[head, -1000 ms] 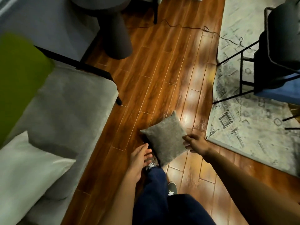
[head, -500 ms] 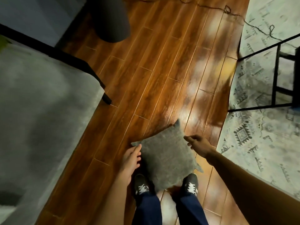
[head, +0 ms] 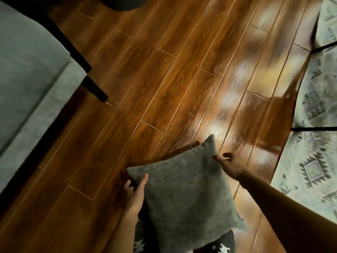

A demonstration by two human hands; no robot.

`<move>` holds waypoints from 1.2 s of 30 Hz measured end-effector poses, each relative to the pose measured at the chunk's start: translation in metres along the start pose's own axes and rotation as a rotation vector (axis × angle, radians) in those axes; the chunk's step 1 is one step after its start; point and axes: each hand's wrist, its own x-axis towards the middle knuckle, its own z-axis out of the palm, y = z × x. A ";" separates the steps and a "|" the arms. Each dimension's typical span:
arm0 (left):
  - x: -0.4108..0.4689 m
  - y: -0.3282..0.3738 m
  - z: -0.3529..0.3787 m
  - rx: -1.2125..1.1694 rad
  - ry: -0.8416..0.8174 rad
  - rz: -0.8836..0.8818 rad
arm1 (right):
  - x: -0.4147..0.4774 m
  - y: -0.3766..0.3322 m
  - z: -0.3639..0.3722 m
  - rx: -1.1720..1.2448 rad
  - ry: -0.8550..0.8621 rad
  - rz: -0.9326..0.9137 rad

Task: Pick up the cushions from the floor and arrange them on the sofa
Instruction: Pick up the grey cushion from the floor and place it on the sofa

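Since half a second ago: the grey cushion has come up toward the camera and now covers most of both shoes. Both hands have shifted from resting beside it to gripping it.

Left hand: thumb laid on the top face at the left edge, fingers tucked beneath. Clamped on the cushion.

Right hand: fingers curled round the far right edge near the upper corner. The hold looks shallow, fingertips mostly.

Cushion position: between the hands, low over the wooden floor. A shadow under its far edge suggests that edge is off the boards. Cannot tell whether the near edge is clear. The sofa is well apart to the left.

Risks, as judged:
- The right-hand grip is near a corner. The soft fill may sag, and the cover could slide out of the fingertips during the swing left.
- The cushion hides the feet, so a step is taken blind. The rug edge lies near on the right and could catch a shoe.
- The black sofa leg sticks out on the path, so a toe or the cushion corner could snag on it.
- The floor is glossy, so a fast turn might skid.
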 end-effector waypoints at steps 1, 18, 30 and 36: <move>0.008 -0.005 0.004 -0.009 0.010 -0.022 | 0.008 0.004 0.003 0.006 0.004 0.010; -0.064 -0.036 0.011 -0.219 -0.187 -0.056 | -0.073 0.011 -0.004 0.252 -0.082 0.041; -0.357 0.061 -0.081 -0.351 -0.168 0.160 | -0.337 -0.087 -0.127 0.352 -0.108 -0.221; -0.492 0.088 -0.136 -0.437 -0.187 0.348 | -0.470 -0.135 -0.176 0.424 -0.152 -0.410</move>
